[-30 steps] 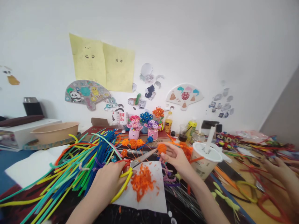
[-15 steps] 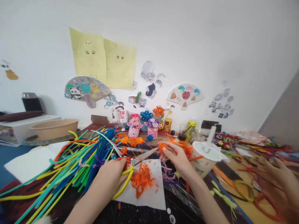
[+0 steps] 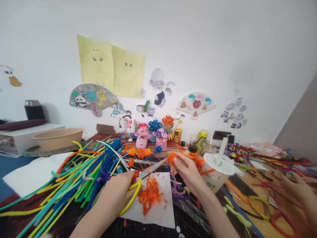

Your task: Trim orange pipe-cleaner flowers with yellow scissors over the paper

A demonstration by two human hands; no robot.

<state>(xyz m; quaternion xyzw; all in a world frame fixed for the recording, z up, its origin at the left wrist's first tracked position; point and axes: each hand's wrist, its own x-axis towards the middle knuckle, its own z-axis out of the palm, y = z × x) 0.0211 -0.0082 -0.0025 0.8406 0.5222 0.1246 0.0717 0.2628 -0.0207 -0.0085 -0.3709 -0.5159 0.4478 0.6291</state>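
Note:
My left hand is closed round the red and yellow handles of a pair of scissors. The blades point right and up, their tips touching or nearly touching an orange fuzzy ball. That ball is pinched in the fingers of my right hand. Below the blades, a heap of orange fuzz clippings lies on a sheet of white paper. Several small orange fuzzy flowers on thin stems rest just behind the scissors.
Left of me spreads a big bundle of coloured pipe cleaners. A lidded white cup with a straw stands close to my right forearm. Potted fuzzy flowers line the wall. Another person's hand is at the far right, near yellow and red handles.
The view has shifted slightly. Both of my hands keep nearly the same pose, with the scissor tips still at the orange ball. The other person's hand has moved a little.

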